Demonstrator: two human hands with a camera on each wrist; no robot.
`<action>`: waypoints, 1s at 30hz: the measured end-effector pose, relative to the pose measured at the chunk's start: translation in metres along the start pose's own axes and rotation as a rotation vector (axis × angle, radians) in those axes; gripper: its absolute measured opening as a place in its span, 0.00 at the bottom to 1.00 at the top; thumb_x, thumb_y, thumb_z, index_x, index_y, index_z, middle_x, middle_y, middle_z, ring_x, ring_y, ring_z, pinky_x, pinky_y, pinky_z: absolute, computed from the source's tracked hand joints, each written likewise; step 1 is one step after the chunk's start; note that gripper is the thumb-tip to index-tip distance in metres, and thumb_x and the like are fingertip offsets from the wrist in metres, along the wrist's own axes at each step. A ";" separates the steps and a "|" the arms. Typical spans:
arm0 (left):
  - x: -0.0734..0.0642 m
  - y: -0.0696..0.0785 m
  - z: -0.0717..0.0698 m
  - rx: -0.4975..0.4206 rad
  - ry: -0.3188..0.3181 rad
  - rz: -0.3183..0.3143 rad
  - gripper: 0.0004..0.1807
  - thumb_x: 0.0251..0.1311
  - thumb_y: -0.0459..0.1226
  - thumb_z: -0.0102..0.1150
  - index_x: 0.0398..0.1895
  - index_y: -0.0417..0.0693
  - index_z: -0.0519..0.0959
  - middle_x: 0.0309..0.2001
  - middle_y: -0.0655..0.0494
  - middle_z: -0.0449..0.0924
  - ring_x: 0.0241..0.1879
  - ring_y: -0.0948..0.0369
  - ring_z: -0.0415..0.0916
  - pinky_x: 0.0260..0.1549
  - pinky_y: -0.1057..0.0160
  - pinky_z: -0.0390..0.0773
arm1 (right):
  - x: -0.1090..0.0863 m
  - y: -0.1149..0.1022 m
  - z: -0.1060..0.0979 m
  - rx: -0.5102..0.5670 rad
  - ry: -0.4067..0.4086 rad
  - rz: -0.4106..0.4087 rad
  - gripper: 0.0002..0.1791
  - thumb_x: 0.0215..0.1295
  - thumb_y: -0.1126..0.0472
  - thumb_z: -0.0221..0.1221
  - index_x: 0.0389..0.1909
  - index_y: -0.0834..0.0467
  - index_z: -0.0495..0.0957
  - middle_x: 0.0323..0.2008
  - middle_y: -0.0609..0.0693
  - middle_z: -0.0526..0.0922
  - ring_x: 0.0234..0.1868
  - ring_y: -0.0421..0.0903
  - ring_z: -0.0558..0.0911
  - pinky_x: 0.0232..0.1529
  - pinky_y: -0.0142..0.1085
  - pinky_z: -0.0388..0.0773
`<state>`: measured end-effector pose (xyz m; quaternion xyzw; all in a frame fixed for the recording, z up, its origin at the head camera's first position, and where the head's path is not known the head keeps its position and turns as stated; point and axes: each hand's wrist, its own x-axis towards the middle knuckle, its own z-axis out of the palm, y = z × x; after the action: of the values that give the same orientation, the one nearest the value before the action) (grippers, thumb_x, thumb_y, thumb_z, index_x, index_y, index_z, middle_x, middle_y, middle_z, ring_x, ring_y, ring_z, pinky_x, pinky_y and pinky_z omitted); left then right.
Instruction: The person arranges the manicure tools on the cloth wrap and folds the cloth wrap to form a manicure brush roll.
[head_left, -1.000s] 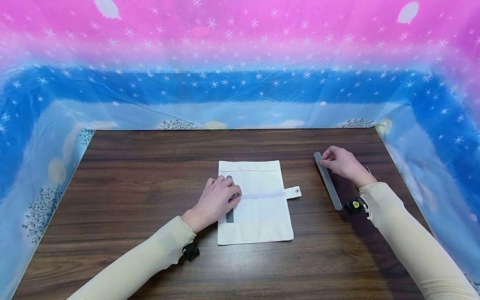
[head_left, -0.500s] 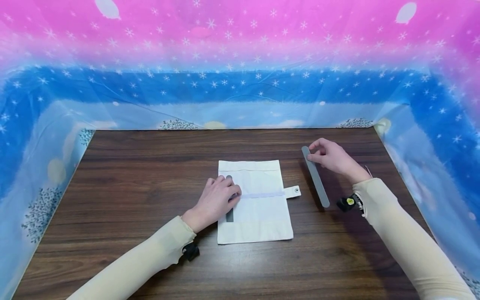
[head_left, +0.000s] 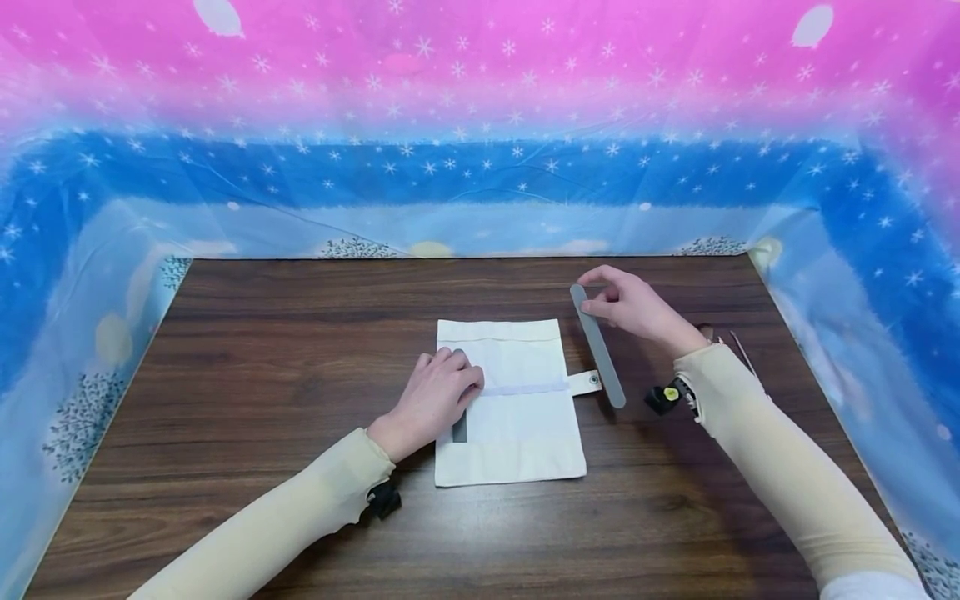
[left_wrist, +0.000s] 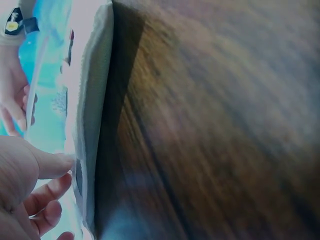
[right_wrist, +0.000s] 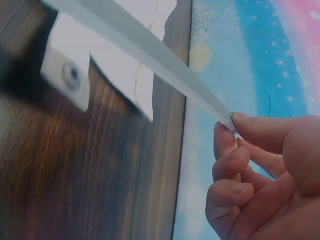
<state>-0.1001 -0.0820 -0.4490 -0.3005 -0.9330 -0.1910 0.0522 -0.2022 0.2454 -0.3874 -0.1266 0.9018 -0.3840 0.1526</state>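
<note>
A white cloth pouch (head_left: 525, 425) lies unrolled mid-table, with a pale elastic band across it and a snap tab (head_left: 586, 382) on its right side. My left hand (head_left: 438, 396) rests on the pouch's left part, relaxed fingers pressing over a grey nail file (head_left: 460, 429) tucked there; the hand hides much of that file. My right hand (head_left: 626, 304) pinches a second grey nail file (head_left: 600, 350) near its far end between thumb and fingers. That file slants just right of the pouch, its near end beside the tab. In the right wrist view, the pinched file (right_wrist: 165, 62) passes above the pouch.
Thin, slender objects (head_left: 742, 350) lie on the wooden table (head_left: 300, 325), partly hidden behind the right forearm. A snowflake-patterned pink and blue cloth (head_left: 480, 167) rises behind the table and along both sides.
My right hand has carried the pinched nail file leftward to the pouch's right side, uncovering slender objects behind the forearm. My left hand has stayed on the pouch.
</note>
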 end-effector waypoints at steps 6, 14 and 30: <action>0.001 -0.001 0.002 0.012 0.005 -0.001 0.04 0.70 0.35 0.65 0.36 0.54 0.83 0.33 0.58 0.76 0.36 0.55 0.67 0.39 0.52 0.67 | 0.010 -0.011 0.012 0.031 -0.017 -0.025 0.25 0.78 0.58 0.59 0.72 0.51 0.70 0.34 0.64 0.81 0.28 0.56 0.73 0.33 0.44 0.69; 0.000 0.001 0.001 0.029 0.027 -0.001 0.05 0.70 0.36 0.65 0.35 0.55 0.81 0.32 0.59 0.73 0.35 0.55 0.67 0.38 0.52 0.67 | 0.022 -0.024 0.027 0.075 -0.035 -0.028 0.24 0.78 0.58 0.59 0.72 0.51 0.70 0.35 0.64 0.81 0.28 0.55 0.72 0.34 0.44 0.69; -0.001 0.000 0.001 0.025 0.001 -0.012 0.04 0.70 0.36 0.65 0.36 0.53 0.81 0.33 0.58 0.73 0.36 0.55 0.68 0.38 0.54 0.67 | 0.048 -0.048 0.056 0.085 0.016 -0.041 0.26 0.78 0.55 0.58 0.73 0.51 0.68 0.39 0.61 0.84 0.35 0.58 0.79 0.37 0.45 0.73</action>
<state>-0.0990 -0.0821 -0.4496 -0.2940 -0.9371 -0.1799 0.0555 -0.2200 0.1594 -0.3977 -0.1354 0.8831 -0.4259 0.1427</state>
